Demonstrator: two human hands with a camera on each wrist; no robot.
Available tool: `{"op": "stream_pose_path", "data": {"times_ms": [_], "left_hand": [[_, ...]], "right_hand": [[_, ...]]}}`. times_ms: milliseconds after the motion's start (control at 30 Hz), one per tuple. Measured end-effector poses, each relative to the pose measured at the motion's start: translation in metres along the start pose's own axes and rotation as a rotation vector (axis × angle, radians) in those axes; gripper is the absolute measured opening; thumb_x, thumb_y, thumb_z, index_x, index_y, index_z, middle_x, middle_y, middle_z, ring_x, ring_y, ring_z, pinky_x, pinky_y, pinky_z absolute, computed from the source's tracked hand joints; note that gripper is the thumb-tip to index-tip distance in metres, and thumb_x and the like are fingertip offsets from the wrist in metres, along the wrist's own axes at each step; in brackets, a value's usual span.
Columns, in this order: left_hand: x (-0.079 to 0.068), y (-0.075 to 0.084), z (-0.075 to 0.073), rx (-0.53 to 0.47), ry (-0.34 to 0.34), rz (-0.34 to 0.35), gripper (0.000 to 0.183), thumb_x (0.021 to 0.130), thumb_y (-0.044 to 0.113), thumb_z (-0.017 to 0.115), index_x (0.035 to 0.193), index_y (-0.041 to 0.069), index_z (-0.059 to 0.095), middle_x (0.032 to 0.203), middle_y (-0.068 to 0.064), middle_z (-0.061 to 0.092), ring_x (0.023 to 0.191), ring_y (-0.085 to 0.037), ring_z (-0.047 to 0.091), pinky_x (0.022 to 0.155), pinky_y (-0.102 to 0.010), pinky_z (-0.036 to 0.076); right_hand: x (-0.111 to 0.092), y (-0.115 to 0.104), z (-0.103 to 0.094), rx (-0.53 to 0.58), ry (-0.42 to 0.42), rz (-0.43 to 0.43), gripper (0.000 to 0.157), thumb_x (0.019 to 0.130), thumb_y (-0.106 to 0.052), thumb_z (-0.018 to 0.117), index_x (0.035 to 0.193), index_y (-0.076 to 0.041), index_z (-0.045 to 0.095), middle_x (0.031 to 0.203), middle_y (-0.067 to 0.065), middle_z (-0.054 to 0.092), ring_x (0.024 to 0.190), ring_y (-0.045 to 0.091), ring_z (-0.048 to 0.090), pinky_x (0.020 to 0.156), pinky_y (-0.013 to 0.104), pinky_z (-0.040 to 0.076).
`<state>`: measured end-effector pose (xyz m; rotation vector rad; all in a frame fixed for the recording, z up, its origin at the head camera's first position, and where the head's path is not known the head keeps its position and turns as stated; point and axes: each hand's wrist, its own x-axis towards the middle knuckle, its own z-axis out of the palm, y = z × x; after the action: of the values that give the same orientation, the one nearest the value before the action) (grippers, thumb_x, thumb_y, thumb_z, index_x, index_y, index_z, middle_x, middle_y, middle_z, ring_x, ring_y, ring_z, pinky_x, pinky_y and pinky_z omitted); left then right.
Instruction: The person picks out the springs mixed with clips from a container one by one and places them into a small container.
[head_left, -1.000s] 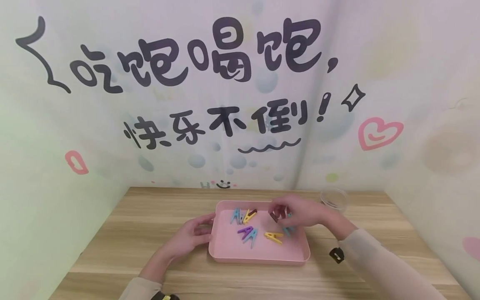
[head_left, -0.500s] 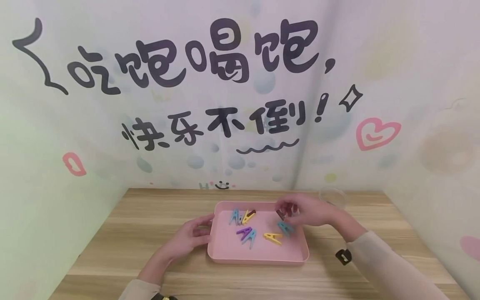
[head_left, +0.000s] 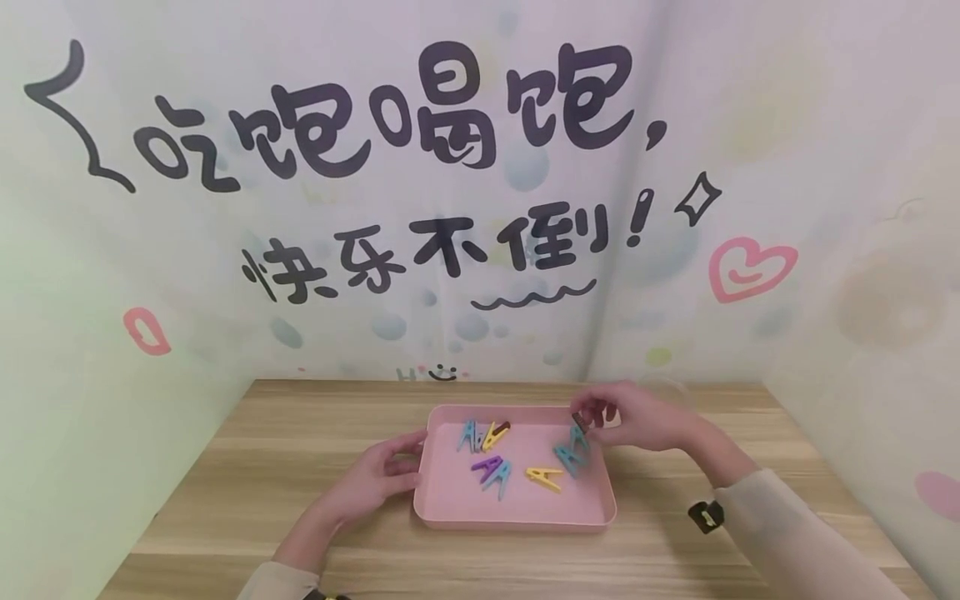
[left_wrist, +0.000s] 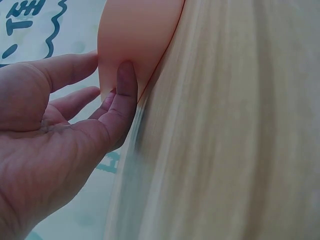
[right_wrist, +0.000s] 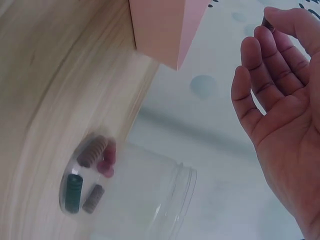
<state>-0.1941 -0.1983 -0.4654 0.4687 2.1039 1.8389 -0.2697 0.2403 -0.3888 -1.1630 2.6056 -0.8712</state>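
My left hand (head_left: 375, 479) touches the left wall of a pink tray (head_left: 517, 512); in the left wrist view its thumb (left_wrist: 127, 82) lies against the outer wall. Over the tray's far right corner, my right hand (head_left: 637, 417) pinches a small dark brown ribbed piece (head_left: 581, 422) between thumb and fingertips. The right wrist view shows this dark piece (right_wrist: 267, 22) partly hidden by the thumb. Inside the tray lie yellow clothespins (head_left: 543, 477), a purple clothespin (head_left: 486, 467), light blue clothespins (head_left: 498, 477) and teal clothespins (head_left: 568, 457). Another brown piece (head_left: 502, 427) sits by the upper yellow clothespin.
A clear jar (right_wrist: 150, 195) stands on the wooden table (head_left: 337, 533) behind the right hand, holding several small ribbed pieces in brown, green and red. A patterned fabric wall (head_left: 442, 333) closes off the table's far edge.
My right hand has moved right across the tray with the brown piece, from inside toward the right rim, uncovering the teal clothespins. The left hand has stayed at the tray's left wall.
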Motion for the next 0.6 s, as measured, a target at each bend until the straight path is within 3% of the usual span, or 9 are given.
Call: {"op": "stream_pose_path", "data": {"times_ms": [233, 600], "left_hand": [[-0.001, 0.002, 0.000, 0.013, -0.005, 0.015, 0.067, 0.102, -0.004, 0.063, 0.159, -0.014, 0.030, 0.149, -0.037, 0.045, 0.131, -0.050, 0.057, 0.102, -0.039, 0.059], [0.001, -0.002, -0.002, 0.000, -0.007, -0.005, 0.067, 0.103, -0.005, 0.062, 0.160, -0.013, 0.029, 0.150, -0.036, 0.044, 0.132, -0.047, 0.057, 0.100, -0.038, 0.060]], "right_hand": [[-0.012, 0.004, -0.009, -0.043, 0.050, 0.059, 0.029, 0.093, -0.012, 0.079, 0.118, -0.024, 0.071, 0.098, -0.013, 0.068, 0.090, 0.012, 0.064, 0.077, 0.031, 0.060], [-0.028, 0.020, -0.024, 0.022, 0.103, 0.093, 0.031, 0.094, -0.009, 0.079, 0.122, -0.019, 0.071, 0.097, -0.005, 0.068, 0.089, 0.018, 0.064, 0.074, 0.030, 0.060]]}}
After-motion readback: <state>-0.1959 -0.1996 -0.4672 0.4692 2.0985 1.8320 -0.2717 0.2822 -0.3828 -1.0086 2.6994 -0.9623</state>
